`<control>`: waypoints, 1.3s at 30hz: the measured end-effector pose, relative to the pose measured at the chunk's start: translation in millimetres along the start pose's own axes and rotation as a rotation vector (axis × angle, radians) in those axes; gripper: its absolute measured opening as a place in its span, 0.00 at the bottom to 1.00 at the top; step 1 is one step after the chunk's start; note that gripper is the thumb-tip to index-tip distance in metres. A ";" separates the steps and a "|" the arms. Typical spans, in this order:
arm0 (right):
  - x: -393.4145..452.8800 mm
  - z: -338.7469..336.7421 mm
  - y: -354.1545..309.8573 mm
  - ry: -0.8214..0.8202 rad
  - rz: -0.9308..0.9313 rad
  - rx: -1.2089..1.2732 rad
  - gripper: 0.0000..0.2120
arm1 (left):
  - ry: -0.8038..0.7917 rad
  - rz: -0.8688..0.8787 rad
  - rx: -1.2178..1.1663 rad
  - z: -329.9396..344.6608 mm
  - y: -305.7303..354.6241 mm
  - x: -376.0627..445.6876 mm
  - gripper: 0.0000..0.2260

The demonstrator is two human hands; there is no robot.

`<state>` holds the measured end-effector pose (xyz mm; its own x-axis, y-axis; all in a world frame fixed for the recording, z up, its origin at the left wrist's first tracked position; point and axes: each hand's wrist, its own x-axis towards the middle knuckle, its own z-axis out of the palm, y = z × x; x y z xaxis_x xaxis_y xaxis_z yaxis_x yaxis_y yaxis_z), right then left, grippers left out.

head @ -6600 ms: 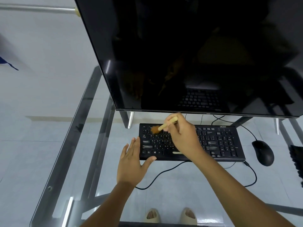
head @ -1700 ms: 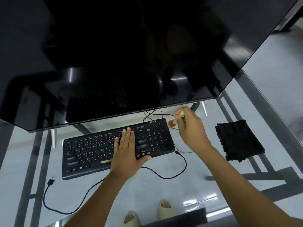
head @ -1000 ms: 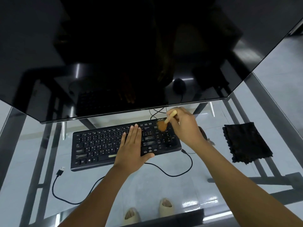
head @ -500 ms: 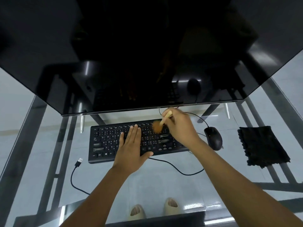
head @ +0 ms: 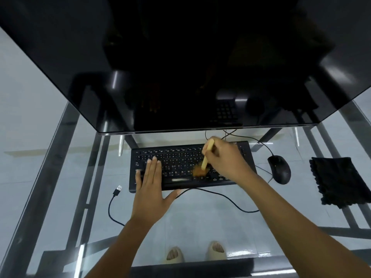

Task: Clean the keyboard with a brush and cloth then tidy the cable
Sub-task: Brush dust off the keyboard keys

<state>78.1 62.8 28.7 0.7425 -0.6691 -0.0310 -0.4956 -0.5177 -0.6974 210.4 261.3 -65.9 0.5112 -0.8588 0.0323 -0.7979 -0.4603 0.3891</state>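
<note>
A black keyboard (head: pixel 192 167) lies on a glass table (head: pixel 200 221), just under the lower edge of a big dark monitor (head: pixel 180 63). The left hand (head: pixel 153 189) lies flat on the left part of the keyboard, its fingers straight and close together, the thumb spread out to the side by the front edge. The right hand (head: pixel 226 159) has its fingers curled around the pale handle of a small brush (head: pixel 202 167). The brown bristles are blurred, and they seem to touch the keys right of the space bar. The keyboard cable (head: pixel 226 199) runs loose over the glass in front of the keyboard, and its plug (head: pixel 118 190) lies free to the left of the left hand. A black mouse (head: pixel 280 169) lies right of the keyboard. Further right lies a folded black cloth (head: pixel 339 181), well apart from both hands.
</note>
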 end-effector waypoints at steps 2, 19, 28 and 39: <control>4.6 0.2 -3.4 0.231 -0.029 -0.008 0.03 | 0.022 -0.033 -0.009 -3.0 -9.1 -6.0 0.43; 21.5 45.0 -43.4 0.254 -0.050 0.027 0.02 | 0.042 -0.165 0.042 -4.4 -67.8 -25.2 0.42; 23.7 69.1 -57.3 0.063 0.045 0.208 0.02 | 0.058 -0.159 0.005 -6.3 -68.8 -25.1 0.38; 10.5 92.0 -80.1 -0.179 0.000 0.107 0.08 | 0.059 -0.166 -0.009 -6.1 -70.2 -26.4 0.40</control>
<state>167.0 146.2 18.4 0.8155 -0.5588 -0.1506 -0.4517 -0.4517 -0.7694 254.9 317.7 -88.5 0.6541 -0.7562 0.0207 -0.6981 -0.5929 0.4014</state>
